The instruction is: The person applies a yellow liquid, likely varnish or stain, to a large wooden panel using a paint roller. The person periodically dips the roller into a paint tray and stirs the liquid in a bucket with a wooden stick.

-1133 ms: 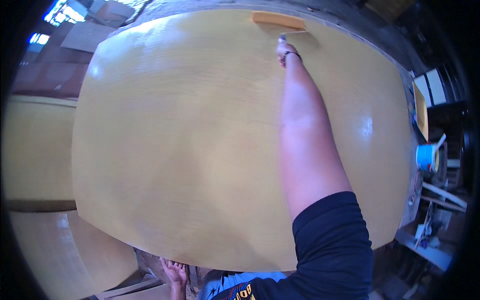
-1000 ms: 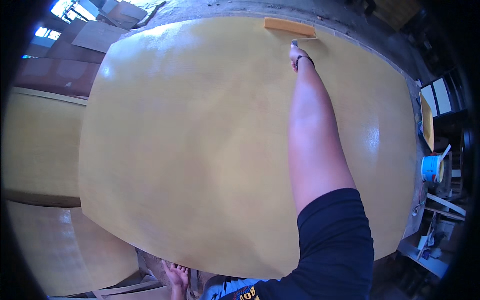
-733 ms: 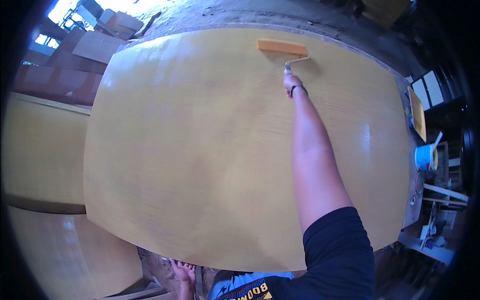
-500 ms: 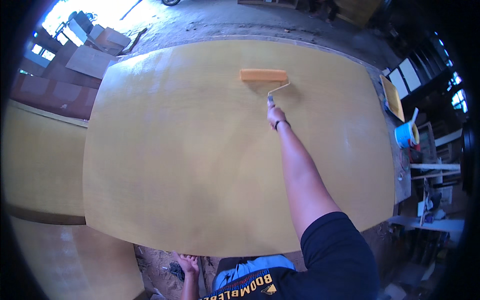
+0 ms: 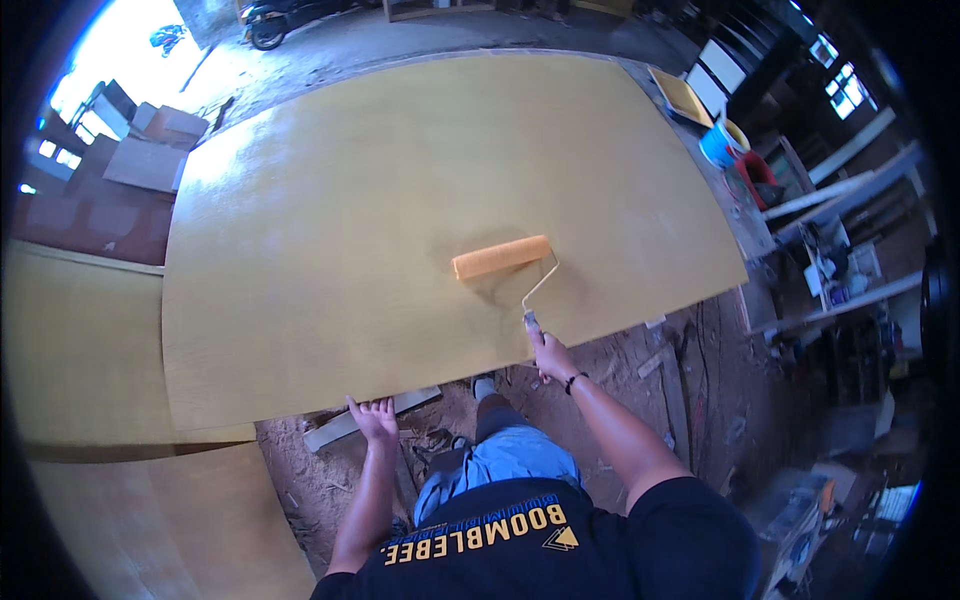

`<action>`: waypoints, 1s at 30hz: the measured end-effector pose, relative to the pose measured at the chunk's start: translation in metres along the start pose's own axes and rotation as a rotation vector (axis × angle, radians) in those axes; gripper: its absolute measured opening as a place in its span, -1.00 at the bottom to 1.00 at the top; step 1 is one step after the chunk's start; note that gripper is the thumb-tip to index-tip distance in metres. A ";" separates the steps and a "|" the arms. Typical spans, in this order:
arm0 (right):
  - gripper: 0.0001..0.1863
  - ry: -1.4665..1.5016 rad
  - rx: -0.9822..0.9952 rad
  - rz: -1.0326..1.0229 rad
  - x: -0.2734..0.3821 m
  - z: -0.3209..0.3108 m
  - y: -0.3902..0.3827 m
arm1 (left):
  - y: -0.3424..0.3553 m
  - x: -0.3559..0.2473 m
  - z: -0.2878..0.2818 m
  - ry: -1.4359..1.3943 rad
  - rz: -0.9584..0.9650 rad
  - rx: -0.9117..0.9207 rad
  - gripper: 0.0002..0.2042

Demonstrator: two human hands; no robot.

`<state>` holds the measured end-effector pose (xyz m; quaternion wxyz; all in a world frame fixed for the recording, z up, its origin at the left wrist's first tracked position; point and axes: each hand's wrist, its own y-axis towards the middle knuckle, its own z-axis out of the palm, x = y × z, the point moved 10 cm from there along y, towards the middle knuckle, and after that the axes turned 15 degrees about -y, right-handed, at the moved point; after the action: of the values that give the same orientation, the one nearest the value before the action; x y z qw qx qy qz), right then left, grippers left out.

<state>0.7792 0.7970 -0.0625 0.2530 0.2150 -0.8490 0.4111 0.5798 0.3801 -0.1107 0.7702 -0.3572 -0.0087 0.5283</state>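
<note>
In my right hand (image 5: 548, 355) is the handle of a paint roller (image 5: 502, 257), fingers wrapped round it. Its orange sleeve lies tilted over the middle of a large yellowish wooden panel (image 5: 330, 230), the right end farther away. Whether the sleeve presses on the surface or hovers just over it, I cannot tell. Down at the panel's near edge, my left hand (image 5: 376, 420) is palm up, with the thumb at the rim and the fingertips partly hidden under the board. It appears to grip that edge.
Beyond the panel's right edge sit a yellow paint tray (image 5: 682, 97), a blue bucket (image 5: 722, 145) and a red container (image 5: 757, 180). More yellowish panels (image 5: 85, 345) lie at the left. Wood pieces (image 5: 340, 428) rest on the dirt floor. A motorbike (image 5: 268, 30) stands far off.
My right hand has drawn the roller from the panel's far part toward me, and its sleeve has turned aslant. My left hand stays at the near edge. The view has shifted and turned.
</note>
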 end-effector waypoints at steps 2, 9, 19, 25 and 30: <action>-0.31 0.019 -0.008 -0.010 -0.038 0.004 -0.046 | 0.000 0.001 -0.005 0.000 -0.007 -0.027 -0.08; -0.41 0.042 -0.118 0.093 -0.123 -0.002 -0.176 | 0.003 -0.005 -0.011 0.075 -0.016 0.043 -0.07; -0.45 -0.064 -0.352 0.190 -0.207 -0.032 -0.217 | 0.014 0.000 -0.040 0.125 0.001 -0.002 -0.46; -0.46 -0.077 -0.262 0.184 -0.192 -0.066 -0.188 | 0.011 0.000 -0.041 0.179 0.053 -0.004 -0.57; -0.51 -0.404 -0.388 0.047 -0.158 -0.085 -0.156 | 0.014 -0.001 -0.036 0.221 0.078 0.004 -0.59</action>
<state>1.0134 0.8018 -0.0213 0.1051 0.2203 -0.9498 0.1956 0.5820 0.3624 -0.1447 0.7461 -0.4116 0.0913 0.5154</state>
